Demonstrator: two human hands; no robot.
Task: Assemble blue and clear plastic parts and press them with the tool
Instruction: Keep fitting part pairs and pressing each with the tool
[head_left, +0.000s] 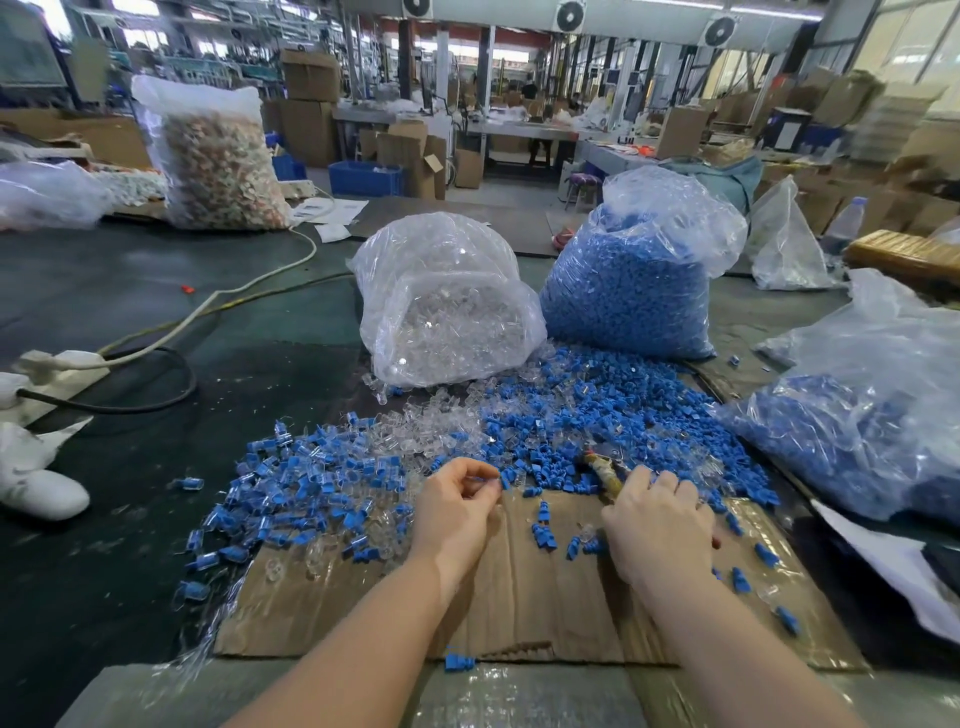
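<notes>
The left hand (457, 512) pinches a small part, hard to identify, between curled fingertips over the cardboard sheet (519, 597). The right hand (657, 525) grips the tool (605, 475), its handle mostly hidden; the long axis points up-left into the loose blue parts (597, 410).
</notes>
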